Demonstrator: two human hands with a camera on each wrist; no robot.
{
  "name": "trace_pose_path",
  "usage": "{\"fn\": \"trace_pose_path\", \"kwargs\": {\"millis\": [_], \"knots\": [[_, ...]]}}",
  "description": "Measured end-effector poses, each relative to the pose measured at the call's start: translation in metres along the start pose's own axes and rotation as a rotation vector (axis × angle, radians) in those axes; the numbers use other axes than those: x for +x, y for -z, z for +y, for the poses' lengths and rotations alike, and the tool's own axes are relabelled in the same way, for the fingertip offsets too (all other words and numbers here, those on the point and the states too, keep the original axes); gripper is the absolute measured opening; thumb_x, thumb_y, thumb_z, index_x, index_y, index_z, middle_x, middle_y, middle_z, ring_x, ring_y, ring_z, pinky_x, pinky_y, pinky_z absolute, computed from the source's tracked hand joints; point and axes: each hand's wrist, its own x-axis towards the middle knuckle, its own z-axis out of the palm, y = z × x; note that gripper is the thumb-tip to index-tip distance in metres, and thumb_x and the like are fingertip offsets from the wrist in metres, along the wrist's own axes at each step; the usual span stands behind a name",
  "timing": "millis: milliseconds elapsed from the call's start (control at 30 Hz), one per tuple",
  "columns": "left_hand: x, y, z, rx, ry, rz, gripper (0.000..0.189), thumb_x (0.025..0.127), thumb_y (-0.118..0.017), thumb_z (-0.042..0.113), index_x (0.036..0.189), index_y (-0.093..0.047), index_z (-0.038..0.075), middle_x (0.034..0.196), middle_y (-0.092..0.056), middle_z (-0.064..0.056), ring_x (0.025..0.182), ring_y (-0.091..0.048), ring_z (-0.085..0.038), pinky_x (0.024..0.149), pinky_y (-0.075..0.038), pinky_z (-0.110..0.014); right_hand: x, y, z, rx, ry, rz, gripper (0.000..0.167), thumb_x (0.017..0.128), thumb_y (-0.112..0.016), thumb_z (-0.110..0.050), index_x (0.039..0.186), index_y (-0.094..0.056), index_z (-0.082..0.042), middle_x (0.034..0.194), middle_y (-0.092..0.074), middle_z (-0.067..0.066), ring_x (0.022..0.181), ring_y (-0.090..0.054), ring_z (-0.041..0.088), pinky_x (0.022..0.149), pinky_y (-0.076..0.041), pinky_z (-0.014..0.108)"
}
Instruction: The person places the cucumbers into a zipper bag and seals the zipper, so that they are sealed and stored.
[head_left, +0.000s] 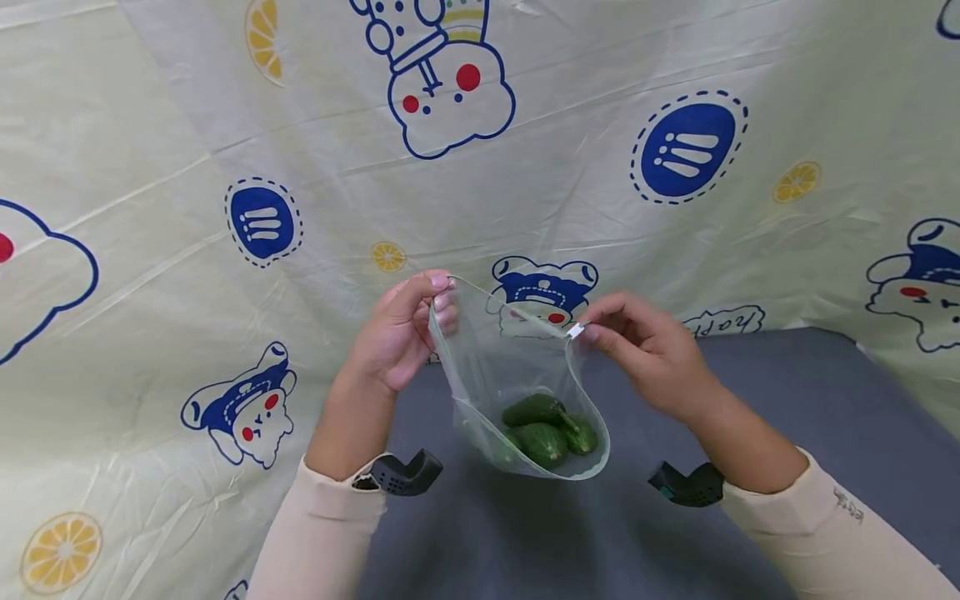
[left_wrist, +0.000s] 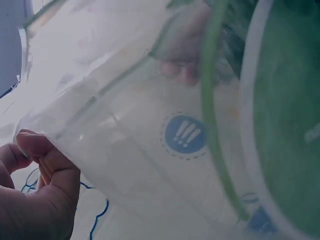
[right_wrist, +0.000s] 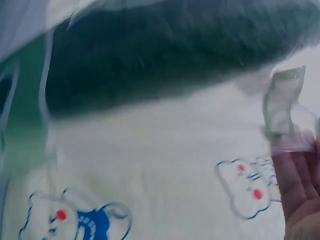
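Observation:
A clear zip bag (head_left: 480, 358) with a pale green edge hangs tilted between both hands in the head view, with several dark green cucumbers (head_left: 542, 443) lying at its bottom. My left hand (head_left: 397, 333) pinches the bag's upper left corner between thumb and fingers. At the other end of the zip, my right hand (head_left: 648, 354) pinches the white slider (head_left: 575, 331). In the left wrist view, thumb and fingers grip the bag's edge. Cucumber skin (right_wrist: 165, 55) fills the top of the right wrist view, where the right fingers (right_wrist: 295, 175) touch the plastic.
Beneath the bag is a dark grey table (head_left: 810, 425). A pale curtain (head_left: 187, 100) with blue cartoon bears and orange slices hangs behind and to the left. Each wrist carries a black camera mount (head_left: 408, 473).

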Motion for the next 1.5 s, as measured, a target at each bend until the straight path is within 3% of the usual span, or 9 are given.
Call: {"fn": "trace_pose_path", "kwargs": {"millis": [133, 233, 300, 433, 533, 633, 933, 1200, 1500], "knots": [[0.003, 0.007, 0.01, 0.096, -0.004, -0.058, 0.031, 0.103, -0.041, 0.005, 0.085, -0.064, 0.012, 0.069, -0.05, 0.004, 0.059, -0.045, -0.007, 0.058, -0.042, -0.019, 0.005, -0.003, -0.02, 0.106, -0.002, 0.14, 0.013, 0.1, -0.052, 0.013, 0.105, -0.06, 0.005, 0.091, -0.067, 0.002, 0.078, -0.066, 0.012, 0.072, -0.058, 0.019], [0.007, 0.017, 0.015, 0.242, 0.008, -0.093, 0.027, 0.103, -0.044, 0.003, 0.092, -0.067, 0.012, 0.072, -0.055, 0.002, 0.062, -0.049, -0.009, 0.062, -0.046, -0.021, 0.009, -0.005, -0.03, 0.047, -0.02, 0.202, 0.01, 0.101, -0.052, 0.011, 0.106, -0.058, 0.005, 0.089, -0.064, 0.004, 0.076, -0.064, 0.014, 0.072, -0.058, 0.018], [0.009, 0.025, 0.017, 0.39, 0.021, -0.102, 0.02, 0.103, -0.049, 0.002, 0.096, -0.067, 0.007, 0.074, -0.058, 0.0, 0.064, -0.053, -0.012, 0.063, -0.049, -0.023, 0.011, -0.005, -0.032, -0.067, -0.06, 0.224, 0.007, 0.102, -0.053, 0.007, 0.108, -0.057, 0.006, 0.09, -0.061, 0.003, 0.077, -0.062, 0.014, 0.073, -0.057, 0.017], [0.014, 0.034, 0.017, 0.803, 0.022, -0.174, 0.012, 0.104, -0.057, 0.008, 0.107, -0.067, 0.001, 0.079, -0.063, -0.004, 0.071, -0.061, -0.019, 0.067, -0.054, -0.029, 0.014, -0.001, -0.024, -0.26, -0.142, 0.216, 0.01, 0.104, -0.054, -0.001, 0.112, -0.054, 0.007, 0.091, -0.059, 0.001, 0.08, -0.059, 0.014, 0.07, -0.053, 0.016], [0.016, 0.033, 0.012, 1.077, -0.002, -0.263, 0.015, 0.105, -0.058, 0.015, 0.111, -0.069, 0.005, 0.082, -0.066, -0.006, 0.075, -0.064, -0.023, 0.069, -0.055, -0.033, 0.016, 0.007, -0.009, -0.263, -0.162, 0.211, 0.012, 0.106, -0.052, -0.002, 0.112, -0.051, 0.008, 0.09, -0.059, 0.002, 0.08, -0.06, 0.015, 0.071, -0.053, 0.016], [0.017, 0.028, 0.005, 1.217, -0.007, -0.306, 0.015, 0.106, -0.058, 0.017, 0.112, -0.069, 0.009, 0.086, -0.068, -0.005, 0.076, -0.063, -0.021, 0.07, -0.053, -0.034, 0.018, 0.015, 0.006, -0.236, -0.18, 0.195, 0.012, 0.106, -0.05, -0.002, 0.112, -0.049, 0.007, 0.09, -0.059, 0.001, 0.081, -0.061, 0.013, 0.075, -0.055, 0.015], [0.015, 0.028, -0.002, 1.214, -0.01, -0.289, 0.014, 0.105, -0.059, 0.016, 0.112, -0.069, 0.009, 0.085, -0.066, -0.008, 0.078, -0.06, -0.022, 0.072, -0.051, -0.034, 0.017, 0.026, 0.025, -0.22, -0.21, 0.201, 0.012, 0.104, -0.057, -0.006, 0.113, -0.058, 0.002, 0.088, -0.063, -0.001, 0.079, -0.064, 0.013, 0.075, -0.057, 0.014], [0.023, 0.025, -0.01, 1.262, 0.003, -0.208, 0.02, 0.106, -0.059, 0.024, 0.116, -0.071, 0.012, 0.108, -0.071, -0.004, 0.1, -0.064, -0.019, 0.091, -0.055, -0.039, 0.021, 0.029, 0.028, -0.211, -0.228, 0.237, 0.013, 0.103, -0.06, -0.008, 0.111, -0.062, 0.002, 0.086, -0.066, -0.001, 0.077, -0.067, 0.012, 0.077, -0.058, 0.016], [0.031, 0.022, -0.03, 1.254, 0.004, -0.245, 0.03, 0.105, -0.059, 0.039, 0.126, -0.071, 0.021, 0.118, -0.07, 0.005, 0.108, -0.063, -0.015, 0.092, -0.056, -0.038, 0.023, 0.026, 0.039, -0.195, -0.167, 0.206, 0.012, 0.103, -0.058, -0.002, 0.11, -0.061, 0.008, 0.086, -0.066, -0.005, 0.078, -0.068, 0.008, 0.077, -0.058, 0.015]]}}
